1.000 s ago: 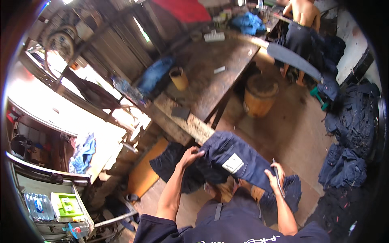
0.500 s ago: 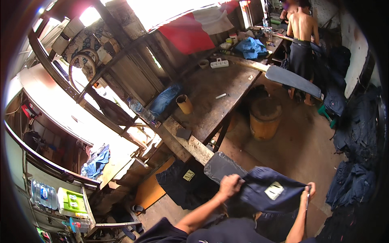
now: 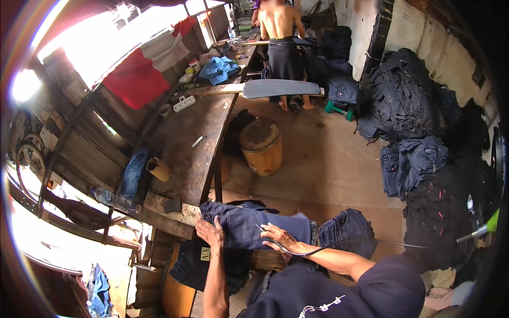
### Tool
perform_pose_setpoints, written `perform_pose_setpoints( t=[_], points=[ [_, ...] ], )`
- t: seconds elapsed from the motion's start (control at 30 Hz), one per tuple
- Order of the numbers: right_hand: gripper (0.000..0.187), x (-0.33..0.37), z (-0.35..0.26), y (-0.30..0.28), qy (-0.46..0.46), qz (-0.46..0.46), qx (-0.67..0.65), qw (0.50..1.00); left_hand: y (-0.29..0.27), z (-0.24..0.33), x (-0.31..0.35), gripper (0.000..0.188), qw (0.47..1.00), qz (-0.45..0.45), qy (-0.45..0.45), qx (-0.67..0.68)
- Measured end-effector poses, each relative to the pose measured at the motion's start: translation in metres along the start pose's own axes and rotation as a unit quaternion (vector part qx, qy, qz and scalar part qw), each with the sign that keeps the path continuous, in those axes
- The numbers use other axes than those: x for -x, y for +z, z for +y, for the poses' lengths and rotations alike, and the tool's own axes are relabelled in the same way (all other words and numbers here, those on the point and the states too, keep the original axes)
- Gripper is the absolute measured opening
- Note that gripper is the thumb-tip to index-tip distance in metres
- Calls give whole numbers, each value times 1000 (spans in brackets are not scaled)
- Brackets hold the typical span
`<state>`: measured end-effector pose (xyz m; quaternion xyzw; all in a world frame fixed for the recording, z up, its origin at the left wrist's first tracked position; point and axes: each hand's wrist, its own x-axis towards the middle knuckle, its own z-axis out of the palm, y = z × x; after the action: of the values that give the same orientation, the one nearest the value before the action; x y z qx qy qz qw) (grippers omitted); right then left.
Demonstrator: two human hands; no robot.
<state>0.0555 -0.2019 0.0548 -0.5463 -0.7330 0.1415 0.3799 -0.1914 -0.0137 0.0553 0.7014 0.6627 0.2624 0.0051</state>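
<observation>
Two hands, left hand (image 3: 211, 231) and right hand (image 3: 278, 237), lay flat and open on soft, probably heavy dark jeans (image 3: 254, 225), best gripped at the waistband.

Dark navy denim is seen in the jeans (image 3: 254, 225), with a pale label on the pair hanging below; a red and white cloth (image 3: 143, 69), a bright blue garment (image 3: 217, 69) and an ochre-yellow barrel (image 3: 261, 148) are also shown
</observation>
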Motion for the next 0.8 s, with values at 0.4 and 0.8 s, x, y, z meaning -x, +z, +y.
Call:
perform_pose_setpoints(
  t=[0.4,0.8],
  points=[
    [52,-9,-38,82,119,75,0,990,20,-35,1,74,924,-192,299,143],
    [22,-123,16,37,126,13,-203,971,28,-20,58,108,872,-72,-234,424]
  ],
)
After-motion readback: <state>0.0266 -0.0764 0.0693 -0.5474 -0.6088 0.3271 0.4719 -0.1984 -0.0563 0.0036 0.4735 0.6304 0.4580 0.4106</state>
